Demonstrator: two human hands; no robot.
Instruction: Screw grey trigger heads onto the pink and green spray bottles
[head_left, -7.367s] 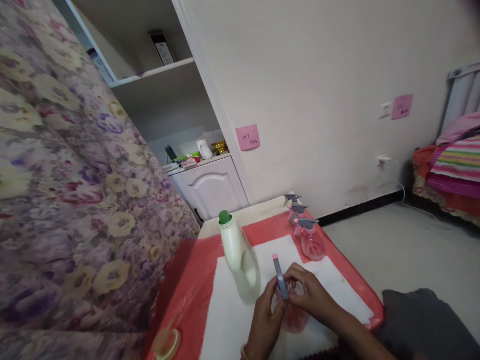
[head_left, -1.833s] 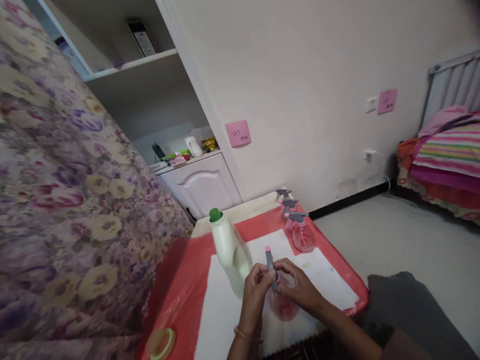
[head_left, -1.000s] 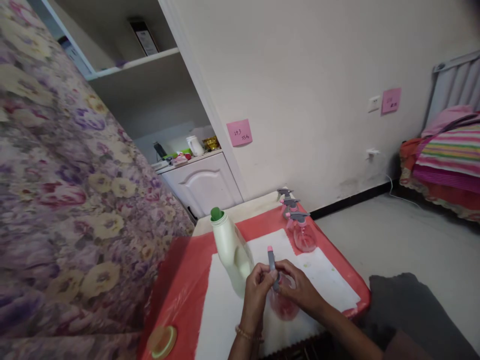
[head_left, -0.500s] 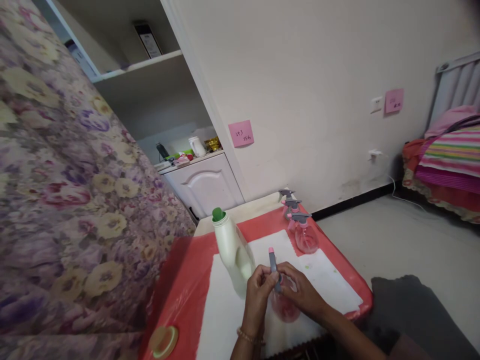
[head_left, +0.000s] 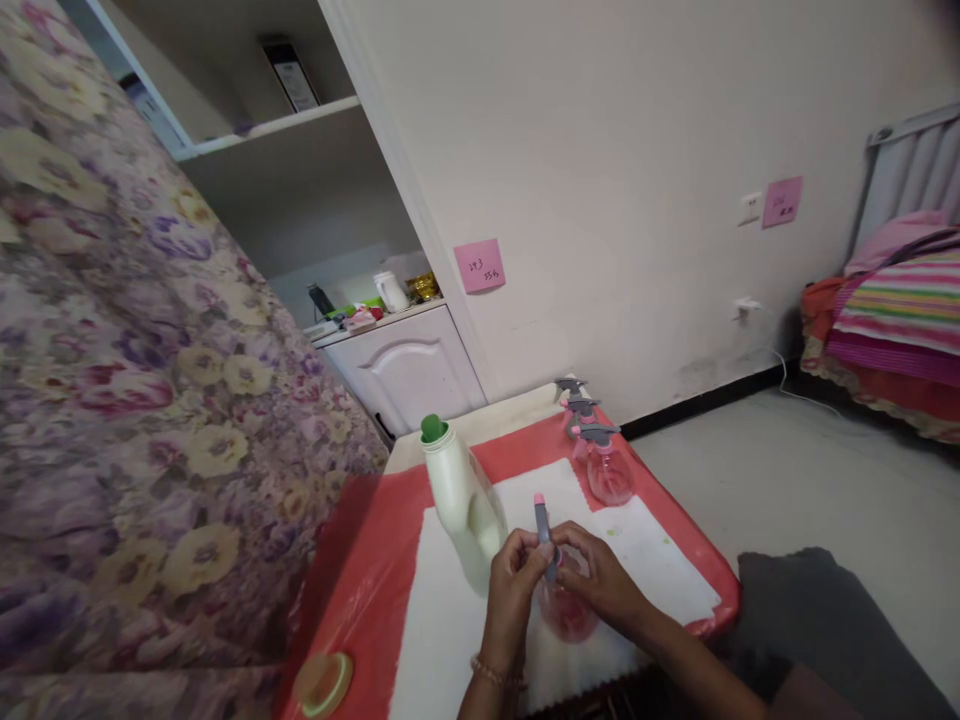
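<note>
A clear spray bottle [head_left: 568,612] with a grey and pink spray head [head_left: 541,518] stands on the white cloth, close to me. My left hand [head_left: 517,570] is closed round the spray head from the left. From the right, my right hand [head_left: 596,575] grips the same head at its neck, fingers bent. Just left of my hands is a large pale green jug [head_left: 461,500] with a green spout and no cap on it. Several more spray bottles [head_left: 609,475] with grey and pink heads stand in a row at the table's far right.
A green-rimmed cap [head_left: 324,685] lies at the near left of the red tabletop [head_left: 367,530]. Flowered curtain [head_left: 150,400] hangs on the left. Behind are a cabinet [head_left: 412,370] and wall; a bed [head_left: 892,320] is at the right.
The whole view has shifted slightly. Both hands keep the same hold on the spray head, and nothing else has visibly moved.
</note>
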